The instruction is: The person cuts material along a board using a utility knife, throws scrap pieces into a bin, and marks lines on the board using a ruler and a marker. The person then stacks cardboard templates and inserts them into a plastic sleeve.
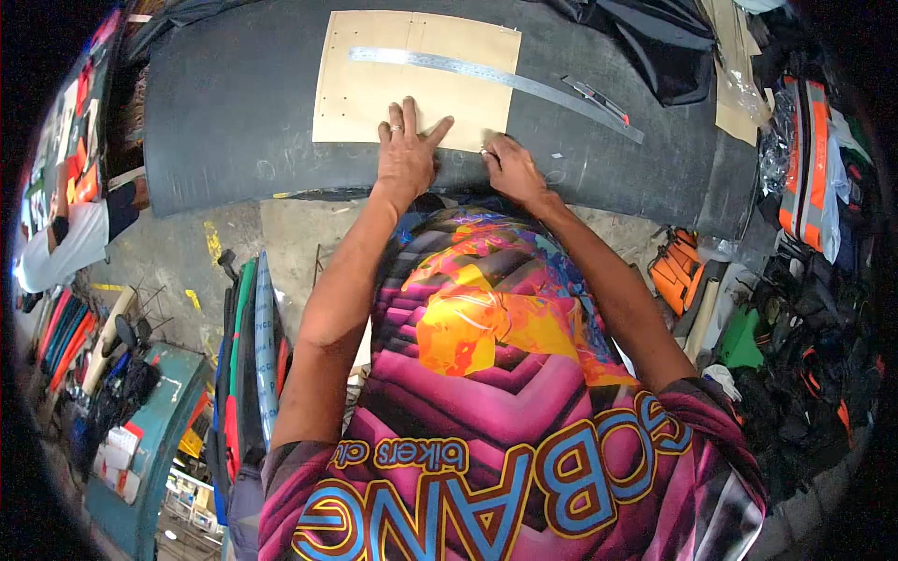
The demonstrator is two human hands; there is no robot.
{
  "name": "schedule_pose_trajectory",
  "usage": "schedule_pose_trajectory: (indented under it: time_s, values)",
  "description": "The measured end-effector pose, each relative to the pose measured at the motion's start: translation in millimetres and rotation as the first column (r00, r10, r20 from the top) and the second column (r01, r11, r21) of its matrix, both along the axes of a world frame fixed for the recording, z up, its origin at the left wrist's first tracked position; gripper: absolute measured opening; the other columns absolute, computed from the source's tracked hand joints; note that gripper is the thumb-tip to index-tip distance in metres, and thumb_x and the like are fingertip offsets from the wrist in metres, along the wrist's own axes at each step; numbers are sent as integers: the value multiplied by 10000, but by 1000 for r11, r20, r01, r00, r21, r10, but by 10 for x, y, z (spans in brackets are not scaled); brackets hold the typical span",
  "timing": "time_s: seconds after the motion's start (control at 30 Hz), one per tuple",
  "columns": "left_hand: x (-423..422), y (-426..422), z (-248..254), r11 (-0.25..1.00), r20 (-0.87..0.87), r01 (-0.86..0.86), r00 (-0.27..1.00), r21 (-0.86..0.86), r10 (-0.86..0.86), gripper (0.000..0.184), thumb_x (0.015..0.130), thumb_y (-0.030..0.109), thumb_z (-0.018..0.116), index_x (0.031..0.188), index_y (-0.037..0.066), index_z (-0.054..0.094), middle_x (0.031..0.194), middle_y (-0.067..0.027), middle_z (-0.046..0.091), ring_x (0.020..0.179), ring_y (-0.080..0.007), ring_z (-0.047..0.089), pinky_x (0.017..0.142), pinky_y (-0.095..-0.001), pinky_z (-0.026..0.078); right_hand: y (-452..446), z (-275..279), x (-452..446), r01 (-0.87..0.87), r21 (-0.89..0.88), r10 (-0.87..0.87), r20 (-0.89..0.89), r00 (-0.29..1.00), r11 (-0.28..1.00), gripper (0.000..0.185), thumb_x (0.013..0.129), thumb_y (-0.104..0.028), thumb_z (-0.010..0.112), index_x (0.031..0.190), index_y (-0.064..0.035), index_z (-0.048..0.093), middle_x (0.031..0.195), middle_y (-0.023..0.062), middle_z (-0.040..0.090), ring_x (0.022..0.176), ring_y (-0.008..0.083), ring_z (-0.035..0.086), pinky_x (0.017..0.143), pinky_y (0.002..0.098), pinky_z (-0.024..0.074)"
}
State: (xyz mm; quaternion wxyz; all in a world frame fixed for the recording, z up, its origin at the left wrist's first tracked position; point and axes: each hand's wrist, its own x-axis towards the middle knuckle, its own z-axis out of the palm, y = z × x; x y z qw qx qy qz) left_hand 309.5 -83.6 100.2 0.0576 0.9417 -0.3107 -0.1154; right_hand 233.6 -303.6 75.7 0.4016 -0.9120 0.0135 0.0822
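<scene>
A tan sheet (365,93) with small dark holes near its edges lies on the dark work table (224,112). My left hand (407,154) rests on the sheet's lower edge, fingers spread, a ring on one finger. At the sheet's lower right corner, my right hand (513,166) has its fingers curled together round something small that I cannot make out. A long metal ruler (543,91) lies slanted across the sheet and past its right edge. Right of the sheet, beside the ruler, is a cutter knife (594,99).
Black sheeting (659,51) covers the table's back right. An orange and grey reflective piece (804,168) hangs at the right, above piled dark material (795,346). An orange bag (675,273) sits below the table. At the left edge is another person in a white top (70,248).
</scene>
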Motion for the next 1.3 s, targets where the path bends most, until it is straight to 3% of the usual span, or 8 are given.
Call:
schedule_pose_trajectory:
  time_s: [0.07, 0.13, 0.17, 0.23, 0.27, 0.33, 1.07, 1.3]
  values:
    - [1, -2, -1, 1000, -5, 1, 1000, 12, -1, 784, 798, 224, 739, 1517, 377, 465, 1577, -305, 274, 1430, -515, 315, 1089, -577, 357, 12, -3, 15, 12, -3, -12, -3, 1000, 1000, 120, 936, -95, 606, 984, 14, 593, 952, 236, 637, 908, 435, 631, 822, 500, 504]
    - [13, -13, 13, 1000, -9, 3, 1000, 19, -2, 785, 800, 226, 741, 1518, 378, 463, 1578, -304, 272, 1432, -514, 315, 1092, -575, 357, 3, -11, 22, -76, -90, 69, -80, 994, 993, 298, 947, -81, 573, 1216, 42, 601, 1096, 268, 653, 1052, 453, 640, 938, 500, 521]
    - [15, -18, 17, 999, -9, 5, 1000, 44, -5, 785, 803, 227, 740, 1521, 380, 460, 1581, -304, 269, 1435, -515, 314, 1095, -577, 355, 0, -37, 18, -75, -91, 67, -83, 994, 993, 298, 947, -81, 573, 1216, 42, 601, 1096, 268, 653, 1052, 453, 640, 938, 500, 521]
    - [17, -30, 7, 998, -11, 8, 1000, 70, -7, 785, 806, 229, 739, 1523, 382, 457, 1583, -305, 266, 1437, -516, 312, 1099, -578, 353, 22, -93, 19, -134, -133, 138, 21, 990, 982, 350, 948, -85, 567, 1273, 43, 585, 1121, 266, 655, 1053, 449, 650, 938, 493, 535]
    - [18, -33, 6, 997, -16, 8, 1000, 75, -7, 782, 812, 228, 734, 1525, 385, 454, 1586, -303, 264, 1440, -516, 309, 1103, -579, 351, 40, -105, 14, -135, -131, 139, 20, 990, 982, 350, 948, -85, 567, 1273, 43, 585, 1121, 266, 655, 1053, 449, 650, 938, 493, 535]
    - [10, -26, 4, 997, -20, 7, 1000, 82, -6, 779, 817, 227, 730, 1526, 387, 451, 1589, -302, 261, 1443, -516, 306, 1107, -581, 348, 78, -100, 2, -42, -57, 45, 52, 998, 997, 147, 948, -83, 573, 1035, 35, 589, 1000, 247, 625, 968, 450, 621, 844, 515, 507]
    - [23, -25, -51, 995, -60, -2, 998, 97, 8, 807, 828, 213, 723, 1553, 384, 414, 1619, -308, 214, 1470, -524, 263, 1136, -592, 316, 94, -63, 27, -51, -184, 42, -54, 998, 982, 165, 934, -87, 558, 1029, 41, 601, 1035, 280, 642, 995, 471, 629, 894, 524, 508]
    - [23, -18, -57, 999, -45, -7, 999, 46, 9, 803, 831, 232, 727, 1553, 388, 413, 1617, -304, 222, 1462, -521, 275, 1124, -586, 324, -83, 108, -32, 143, -111, -148, -39, 988, 983, 124, 939, -104, 616, 987, 8, 591, 957, 258, 647, 941, 464, 641, 829, 523, 503]
